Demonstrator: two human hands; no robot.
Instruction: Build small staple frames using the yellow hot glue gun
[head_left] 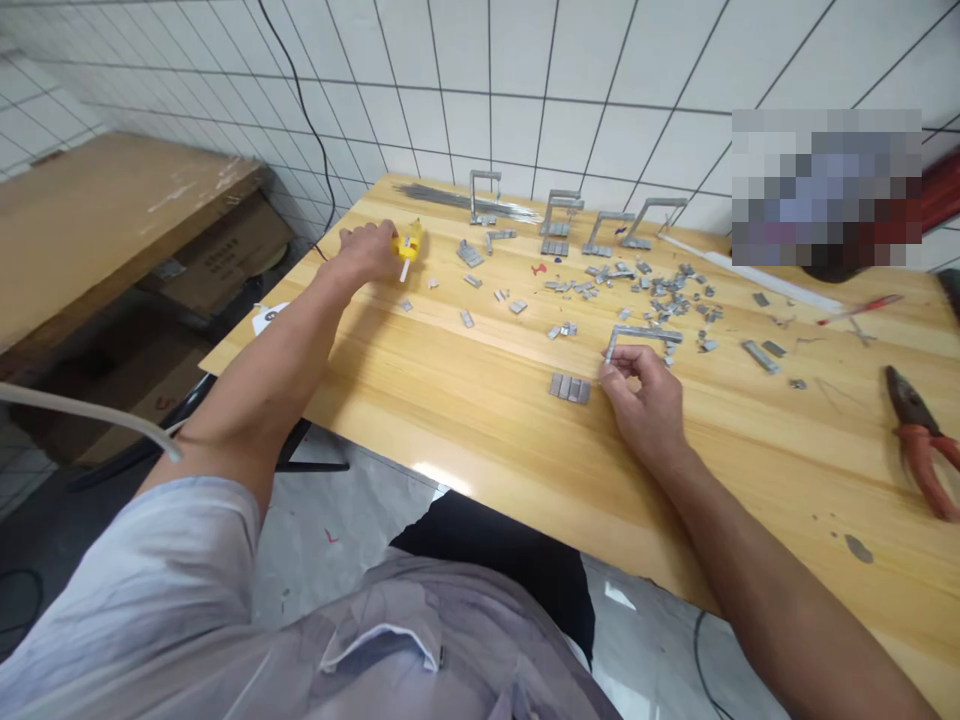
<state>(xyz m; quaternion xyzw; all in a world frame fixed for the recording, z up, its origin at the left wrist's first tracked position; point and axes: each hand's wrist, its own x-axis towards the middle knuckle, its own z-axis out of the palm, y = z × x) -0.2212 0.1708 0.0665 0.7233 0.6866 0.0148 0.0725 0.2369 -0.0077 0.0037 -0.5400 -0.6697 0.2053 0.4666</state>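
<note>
"Is your left hand point(369, 252) holding anything?"
"At ten o'clock, it seems to grasp the yellow tool point(410, 243), though its fingers are partly hidden."
"And your right hand point(643, 400)?"
"At three o'clock, beside flat metal pieces point(570, 388), it pinches a bent metal strip point(646, 334)."

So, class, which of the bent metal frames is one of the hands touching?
The frontmost frame, pinched by the right hand; the frames farther back touch neither hand.
</note>
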